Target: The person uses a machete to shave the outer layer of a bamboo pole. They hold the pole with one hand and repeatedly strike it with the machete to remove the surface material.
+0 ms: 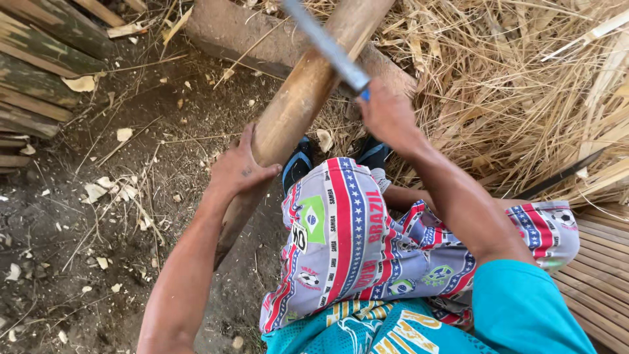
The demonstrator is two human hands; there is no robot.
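Left hand wraps the bamboo pole from its nine o'clock side, fingers curled against the stalk. The pole slants from six o'clock on the dirt ground up toward twelve, leaning on a log. Right hand is clenched around a blue-handled blade, its flat metal laid across the pole. Dry straw heaps at two o'clock; split slats lie at four.
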